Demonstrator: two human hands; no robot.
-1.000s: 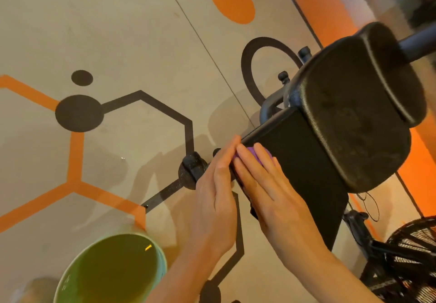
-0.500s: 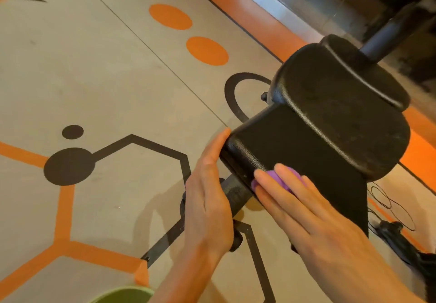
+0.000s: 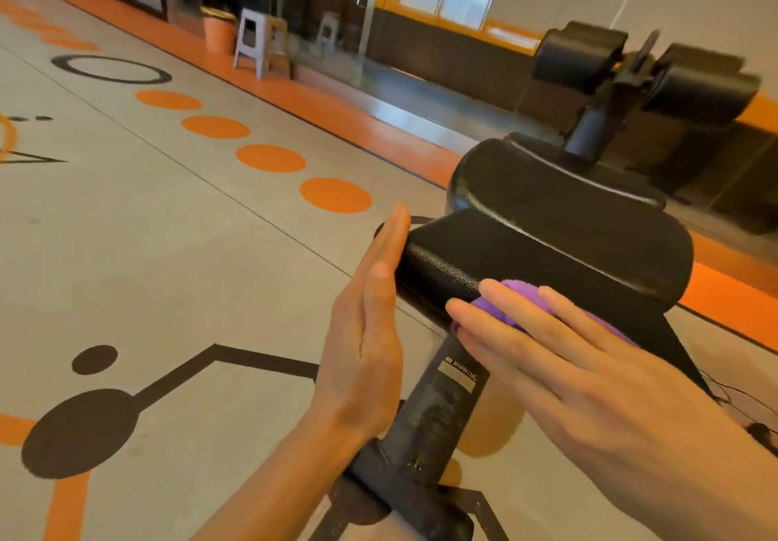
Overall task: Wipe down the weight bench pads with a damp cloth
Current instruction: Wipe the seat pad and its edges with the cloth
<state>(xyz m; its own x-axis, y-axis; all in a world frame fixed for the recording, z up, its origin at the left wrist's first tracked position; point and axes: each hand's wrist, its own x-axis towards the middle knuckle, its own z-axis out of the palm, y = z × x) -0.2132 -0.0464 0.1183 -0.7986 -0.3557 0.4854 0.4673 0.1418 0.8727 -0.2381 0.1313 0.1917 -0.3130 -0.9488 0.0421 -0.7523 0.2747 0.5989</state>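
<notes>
A black weight bench stands in front of me, its long back pad (image 3: 505, 254) sloping toward me and a wider seat pad (image 3: 547, 187) behind it. My right hand (image 3: 568, 359) lies flat on a purple cloth (image 3: 522, 300), pressing it against the pad's near end. The cloth is mostly covered by my fingers. My left hand (image 3: 366, 330) rests flat, fingers straight, against the pad's left side edge, holding nothing. Two black roller pads (image 3: 648, 73) sit at the bench's far end.
The bench's black steel frame (image 3: 438, 410), with a warning label, runs down between my forearms to a foot bar. A grey stool (image 3: 261, 45) and an orange bin (image 3: 219, 33) stand by the far mirrored wall. The floor has orange dots and black lines.
My view has tilted up from the floor to the room; the green bucket has left the frame. My right hand has slid the cloth right along the pad's near end.
</notes>
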